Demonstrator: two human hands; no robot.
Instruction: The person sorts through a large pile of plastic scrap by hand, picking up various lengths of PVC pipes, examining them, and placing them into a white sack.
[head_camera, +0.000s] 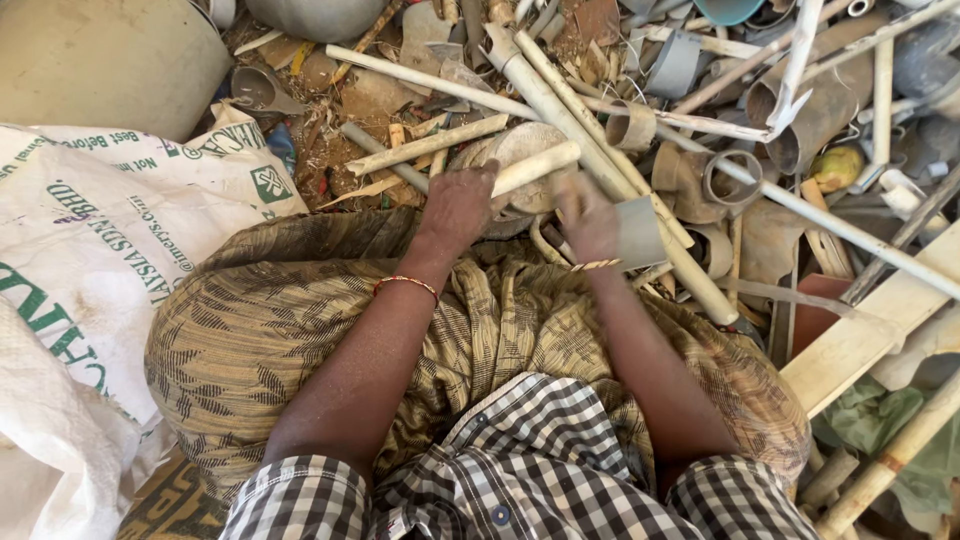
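Gripping pale pipe (535, 167), left hand (457, 205), scrap crowding

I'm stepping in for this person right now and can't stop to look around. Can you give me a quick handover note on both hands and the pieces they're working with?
Left hand: closed around one end of a short pale pipe piece, lifted just over the scrap pile.
Right hand: at a short grey pipe sleeve; blurred, so the grip is unclear.
Around: a white woven sack lies at the person's left; long pale pipes cross the heap in front.
Done: one pipe piece is in hand.
Left: the pile ahead remains full of mixed pipe offcuts, rings and fittings.
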